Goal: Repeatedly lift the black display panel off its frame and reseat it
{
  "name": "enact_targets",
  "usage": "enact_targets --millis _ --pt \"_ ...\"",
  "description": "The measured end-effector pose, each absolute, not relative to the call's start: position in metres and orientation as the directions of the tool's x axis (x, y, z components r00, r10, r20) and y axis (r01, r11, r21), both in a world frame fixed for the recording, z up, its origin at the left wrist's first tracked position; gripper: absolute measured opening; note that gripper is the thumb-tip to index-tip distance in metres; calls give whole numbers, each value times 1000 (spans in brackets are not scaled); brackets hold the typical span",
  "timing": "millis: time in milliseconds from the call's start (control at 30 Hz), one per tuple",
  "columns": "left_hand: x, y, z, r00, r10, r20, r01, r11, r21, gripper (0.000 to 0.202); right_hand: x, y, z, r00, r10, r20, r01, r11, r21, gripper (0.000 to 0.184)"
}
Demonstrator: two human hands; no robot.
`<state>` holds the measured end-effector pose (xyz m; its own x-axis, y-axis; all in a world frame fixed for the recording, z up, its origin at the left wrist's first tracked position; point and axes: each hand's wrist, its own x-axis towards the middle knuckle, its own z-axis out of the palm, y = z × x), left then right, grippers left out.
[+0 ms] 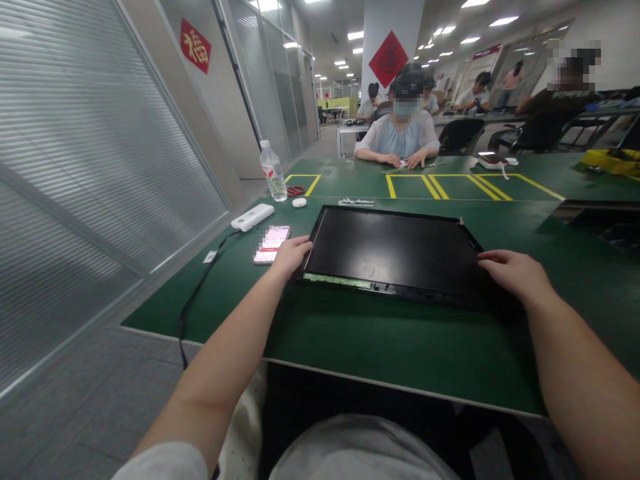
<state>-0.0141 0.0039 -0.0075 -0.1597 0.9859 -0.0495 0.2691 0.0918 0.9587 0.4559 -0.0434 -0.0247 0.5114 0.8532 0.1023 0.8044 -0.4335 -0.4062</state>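
A black flat display panel [395,250] lies screen up in front of me, slightly tilted across the green table. Along its near edge runs a bare strip [337,280], greenish at the left. My left hand [293,257] grips the panel's left side, fingertips over the rim. At the opposite side, my right hand [515,275] holds the right edge, thumb and finger pinching the frame. The undersides of both grips are hidden. Just left of my left hand rests a phone [271,244] with a lit screen.
The green table [400,360] carries a white power strip [253,217] with a black cable, a water bottle [273,172], red-handled scissors [296,191], a small white case [299,203] and thin pale pieces [355,202] behind the panel. A co-worker [400,130] sits opposite; dark panels [595,217] lie right.
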Motion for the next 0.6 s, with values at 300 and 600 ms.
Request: enact_targets --millis 300,600 --pt "-2 -1 3 -222 941 -254 -114 234 965 35 457 -44 -24 516 855 50 805 -465 -368 37" --pt "-1 4 -1 -199 928 -317 -246 265 932 41 458 -43 -24 515 856 39 816 -476 -328 42"
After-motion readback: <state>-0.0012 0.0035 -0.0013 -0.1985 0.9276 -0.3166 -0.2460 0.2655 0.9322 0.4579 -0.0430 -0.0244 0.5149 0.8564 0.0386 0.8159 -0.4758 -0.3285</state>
